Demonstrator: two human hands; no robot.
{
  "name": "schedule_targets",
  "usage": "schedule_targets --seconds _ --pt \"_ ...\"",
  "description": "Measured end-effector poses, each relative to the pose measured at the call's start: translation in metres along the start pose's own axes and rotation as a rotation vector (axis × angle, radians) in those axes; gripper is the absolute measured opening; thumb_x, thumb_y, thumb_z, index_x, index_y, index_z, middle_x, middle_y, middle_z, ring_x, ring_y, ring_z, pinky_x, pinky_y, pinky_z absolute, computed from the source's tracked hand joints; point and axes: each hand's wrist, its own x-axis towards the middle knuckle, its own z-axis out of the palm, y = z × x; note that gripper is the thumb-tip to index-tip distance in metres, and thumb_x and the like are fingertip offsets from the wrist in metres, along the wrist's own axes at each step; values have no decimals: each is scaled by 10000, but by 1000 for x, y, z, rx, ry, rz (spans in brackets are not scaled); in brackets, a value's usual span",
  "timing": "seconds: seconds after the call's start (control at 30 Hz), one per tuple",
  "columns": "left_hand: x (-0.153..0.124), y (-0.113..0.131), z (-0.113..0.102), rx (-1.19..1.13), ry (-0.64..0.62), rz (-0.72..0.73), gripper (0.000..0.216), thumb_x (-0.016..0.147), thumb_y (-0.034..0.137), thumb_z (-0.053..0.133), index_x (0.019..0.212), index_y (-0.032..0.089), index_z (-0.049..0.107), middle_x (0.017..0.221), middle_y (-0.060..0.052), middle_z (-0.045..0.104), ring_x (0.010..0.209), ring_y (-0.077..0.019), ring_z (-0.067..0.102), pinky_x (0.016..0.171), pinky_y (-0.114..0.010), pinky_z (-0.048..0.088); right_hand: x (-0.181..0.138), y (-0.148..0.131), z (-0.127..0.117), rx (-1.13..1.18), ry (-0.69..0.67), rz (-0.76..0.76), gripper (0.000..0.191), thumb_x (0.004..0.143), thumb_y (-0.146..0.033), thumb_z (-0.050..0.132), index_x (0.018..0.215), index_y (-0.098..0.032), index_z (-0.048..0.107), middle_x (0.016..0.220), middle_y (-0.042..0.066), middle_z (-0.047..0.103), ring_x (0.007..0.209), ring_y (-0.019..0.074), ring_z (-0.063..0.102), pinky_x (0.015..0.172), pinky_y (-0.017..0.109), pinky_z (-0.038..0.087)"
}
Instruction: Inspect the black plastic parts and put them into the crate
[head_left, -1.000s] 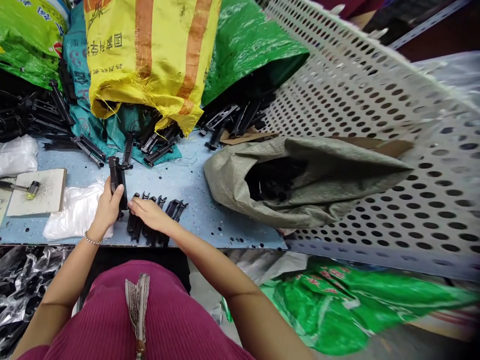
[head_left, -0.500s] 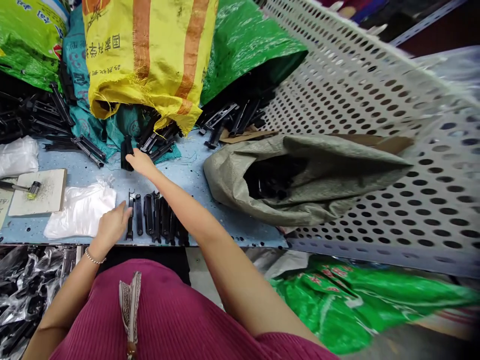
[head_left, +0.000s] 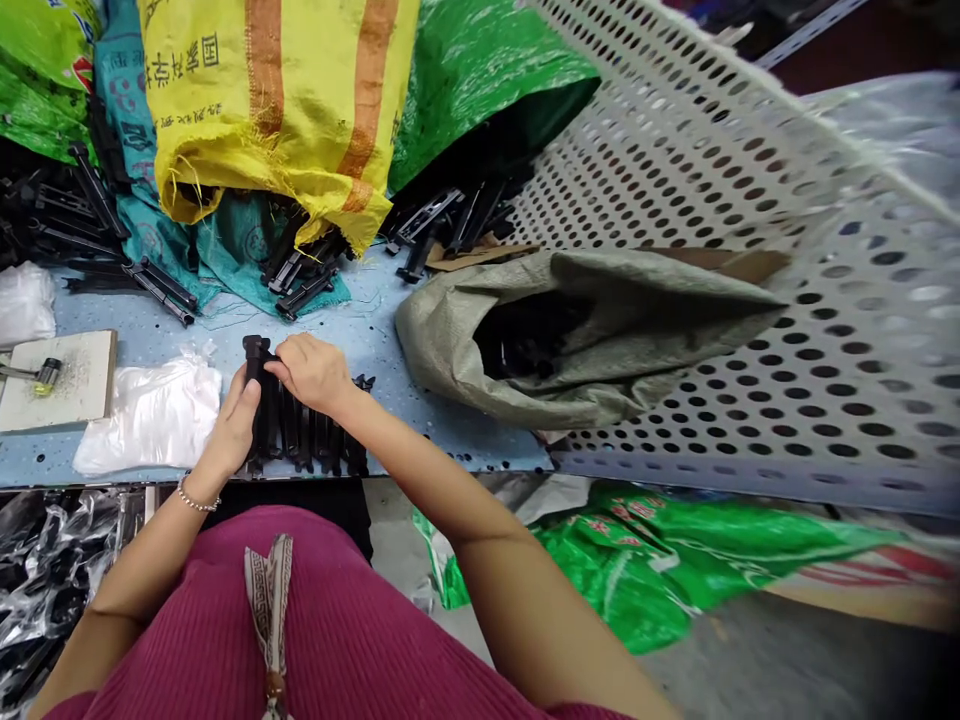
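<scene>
Several black plastic bars (head_left: 315, 440) lie side by side in a row near the front edge of the blue table (head_left: 390, 350). My right hand (head_left: 309, 370) is closed on one black bar (head_left: 255, 352) at the left end of that row, its top end sticking out past my fingers. My left hand (head_left: 232, 428) rests against the left side of the same bar and the row, fingers curled along it.
Yellow (head_left: 277, 110), green (head_left: 480, 90) and teal (head_left: 217, 240) woven sacks spill more black bars at the back. A grey sack (head_left: 600, 340) of dark parts lies to the right under a white perforated metal panel (head_left: 750, 250). A clear plastic bag (head_left: 146, 415) and a white slab (head_left: 64, 380) lie left.
My right hand drew back from the sacks with a black bar and brought it down to the row's left end. My left hand shifted up against it.
</scene>
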Motion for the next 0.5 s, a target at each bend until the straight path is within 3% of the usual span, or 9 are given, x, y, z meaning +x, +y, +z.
schedule_targets --seconds 0.1,0.17,0.37,0.5 --pt "0 -3 -2 24 73 -1 580 1003 602 422 1431 220 512 1503 -102 537 1437 -274 453 1236 -448 304 -1 -5 7 122 -136 168 501 1079 -525 300 904 -190 629 784 58 677 739 196 607 661 282 359" --pt "1 -4 -8 64 121 10 588 997 613 428 1423 217 515 1490 -106 543 1432 -269 456 1234 -441 303 -13 -16 7 211 -178 200 512 1095 -502 241 925 -202 620 781 35 673 721 183 602 662 277 346" --pt "3 4 -17 93 229 -66 590 986 660 394 1331 221 583 1370 -84 632 1322 -259 546 1172 -410 383 -52 -50 5 99 -290 -180 475 1063 -521 365 928 -154 634 889 114 695 822 212 600 688 300 348" --pt "-2 2 -14 129 252 -39 624 990 656 378 1420 227 519 1473 -94 558 1425 -272 461 1236 -431 303 -66 -56 5 113 -401 -26 420 1090 -413 331 931 -179 641 856 70 693 789 194 615 660 288 356"
